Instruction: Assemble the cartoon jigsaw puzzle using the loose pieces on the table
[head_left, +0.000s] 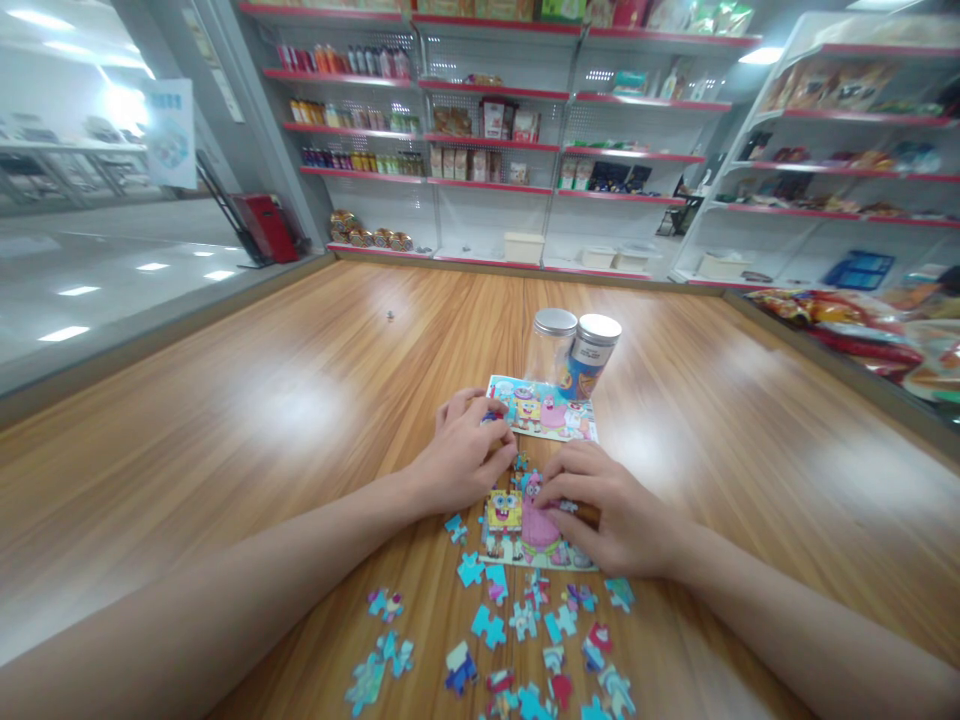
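Note:
A partly assembled jigsaw puzzle (540, 535) lies on the table, showing a yellow square character and a pink starfish. My right hand (611, 505) comes over its right side, thumb and fingertips closed around a small puzzle piece (568, 506) at the pink figure. My left hand (469, 450) rests above the puzzle's upper left, fingers bent and slightly apart, with nothing visible held. Beside its thumb are small joined pieces (520, 462). Its fingertips overlap the left edge of a printed picture card (551, 412). Loose puzzle pieces (489, 627) are scattered nearer me.
Behind the card stand a clear jar (551, 345) with a silver lid and a blue-labelled canister (592, 355). A tiny object (390, 315) lies farther left on the wooden table (300, 400). Stocked shelves (495, 140) line the back; snack bags (847, 325) are at right.

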